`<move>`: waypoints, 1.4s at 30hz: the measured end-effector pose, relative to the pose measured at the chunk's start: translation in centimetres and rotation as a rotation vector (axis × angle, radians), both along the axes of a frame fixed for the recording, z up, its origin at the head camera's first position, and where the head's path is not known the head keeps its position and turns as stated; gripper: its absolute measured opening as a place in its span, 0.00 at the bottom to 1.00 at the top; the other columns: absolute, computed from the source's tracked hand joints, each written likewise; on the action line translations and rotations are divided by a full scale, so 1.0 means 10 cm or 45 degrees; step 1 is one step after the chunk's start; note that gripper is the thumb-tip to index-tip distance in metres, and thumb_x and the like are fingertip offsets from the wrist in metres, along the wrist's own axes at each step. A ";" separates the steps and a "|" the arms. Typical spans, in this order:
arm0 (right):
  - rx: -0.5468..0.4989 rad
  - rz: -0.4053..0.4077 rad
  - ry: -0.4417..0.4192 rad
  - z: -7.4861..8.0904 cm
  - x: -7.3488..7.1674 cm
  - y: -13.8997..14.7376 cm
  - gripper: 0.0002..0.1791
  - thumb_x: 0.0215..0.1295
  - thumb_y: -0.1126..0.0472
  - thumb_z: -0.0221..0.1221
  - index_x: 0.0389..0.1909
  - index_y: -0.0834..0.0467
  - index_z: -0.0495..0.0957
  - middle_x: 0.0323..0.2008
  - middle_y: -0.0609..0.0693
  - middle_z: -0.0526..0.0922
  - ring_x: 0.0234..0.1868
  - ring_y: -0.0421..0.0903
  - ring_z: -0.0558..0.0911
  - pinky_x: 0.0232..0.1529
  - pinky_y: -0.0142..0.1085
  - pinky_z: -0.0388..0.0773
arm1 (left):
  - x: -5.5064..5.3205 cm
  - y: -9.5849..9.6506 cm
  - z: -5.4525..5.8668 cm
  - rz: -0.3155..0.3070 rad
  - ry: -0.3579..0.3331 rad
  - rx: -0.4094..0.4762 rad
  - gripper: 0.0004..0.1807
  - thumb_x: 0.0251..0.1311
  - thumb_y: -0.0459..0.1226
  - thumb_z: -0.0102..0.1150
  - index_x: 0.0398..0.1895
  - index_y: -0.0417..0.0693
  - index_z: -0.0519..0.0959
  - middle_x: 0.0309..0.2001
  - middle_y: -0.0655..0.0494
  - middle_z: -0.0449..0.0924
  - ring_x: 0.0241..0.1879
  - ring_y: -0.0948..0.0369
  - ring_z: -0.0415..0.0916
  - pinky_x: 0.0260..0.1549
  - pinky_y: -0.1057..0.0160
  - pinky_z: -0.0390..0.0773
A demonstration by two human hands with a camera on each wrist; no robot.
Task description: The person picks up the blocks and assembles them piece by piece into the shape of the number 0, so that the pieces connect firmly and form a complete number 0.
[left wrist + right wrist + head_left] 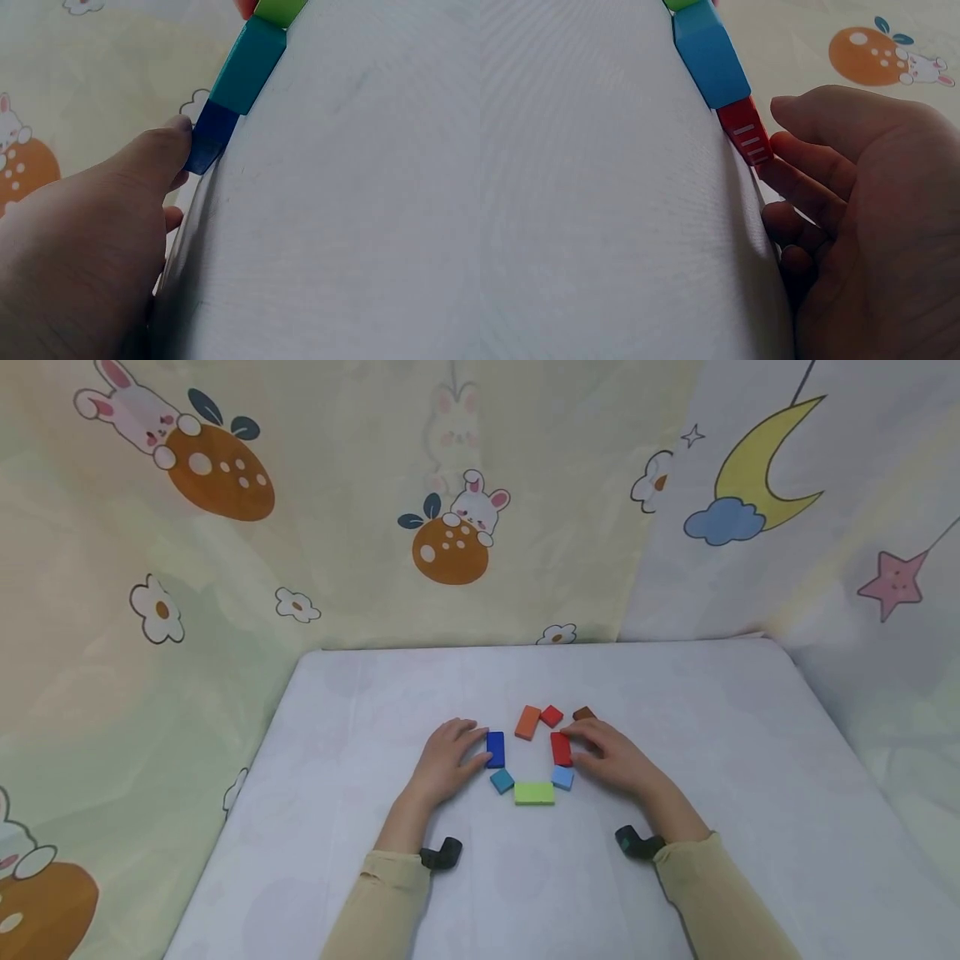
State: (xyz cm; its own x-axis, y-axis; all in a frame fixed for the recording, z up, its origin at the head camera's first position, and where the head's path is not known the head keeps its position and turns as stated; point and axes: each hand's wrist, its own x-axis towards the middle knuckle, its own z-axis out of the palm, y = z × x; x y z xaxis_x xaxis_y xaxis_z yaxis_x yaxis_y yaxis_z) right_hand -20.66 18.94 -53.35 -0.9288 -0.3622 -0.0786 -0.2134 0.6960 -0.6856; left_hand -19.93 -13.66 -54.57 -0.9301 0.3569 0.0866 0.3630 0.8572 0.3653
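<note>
Hands [444, 760] [617, 760] curved inward, touching blue block [497, 748], red block [560, 749].

Before me is a broad counter [525, 893] covered in white, bearing a loose ring of blocks. Nearest the person lies a lime-green rectangular block [534, 793], between a small teal block [502, 781] and a small light-blue block [562, 777]. Beyond these come a dark-blue rectangular block [496, 750] and a red rectangular block [560, 749]. Farther back lie an orange rectangular block [527, 722], a small red block [551, 716] and a partly hidden brown block [584, 713].
</note>
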 end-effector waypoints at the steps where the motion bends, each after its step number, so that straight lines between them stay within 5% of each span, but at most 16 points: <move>1: 0.000 0.005 0.005 0.00 0.00 0.00 0.25 0.64 0.52 0.63 0.62 0.39 0.73 0.66 0.46 0.71 0.70 0.53 0.66 0.64 0.60 0.71 | 0.00 0.00 0.00 0.006 -0.004 -0.006 0.30 0.68 0.59 0.51 0.70 0.63 0.69 0.70 0.56 0.68 0.74 0.53 0.57 0.75 0.50 0.56; 31: -0.012 -0.002 0.008 -0.02 0.00 0.01 0.26 0.62 0.51 0.65 0.62 0.37 0.73 0.66 0.46 0.71 0.70 0.53 0.66 0.63 0.61 0.72 | 0.00 0.01 -0.03 0.021 -0.008 -0.037 0.31 0.66 0.62 0.51 0.70 0.68 0.69 0.70 0.59 0.66 0.75 0.55 0.56 0.75 0.49 0.55; 42: -0.067 -0.090 0.037 -0.05 -0.02 0.04 0.23 0.65 0.53 0.63 0.60 0.39 0.74 0.58 0.45 0.76 0.59 0.48 0.75 0.57 0.51 0.80 | 0.02 0.01 0.00 0.005 0.011 -0.029 0.33 0.64 0.64 0.52 0.70 0.68 0.69 0.70 0.58 0.67 0.74 0.54 0.57 0.74 0.48 0.56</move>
State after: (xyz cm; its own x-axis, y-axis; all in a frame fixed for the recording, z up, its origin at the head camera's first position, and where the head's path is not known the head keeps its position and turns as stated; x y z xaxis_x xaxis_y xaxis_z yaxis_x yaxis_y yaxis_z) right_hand -20.87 19.34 -53.83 -0.9537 -0.2988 -0.0340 -0.1853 0.6729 -0.7161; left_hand -19.75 -13.57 -54.61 -0.9309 0.3550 0.0865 0.3624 0.8666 0.3430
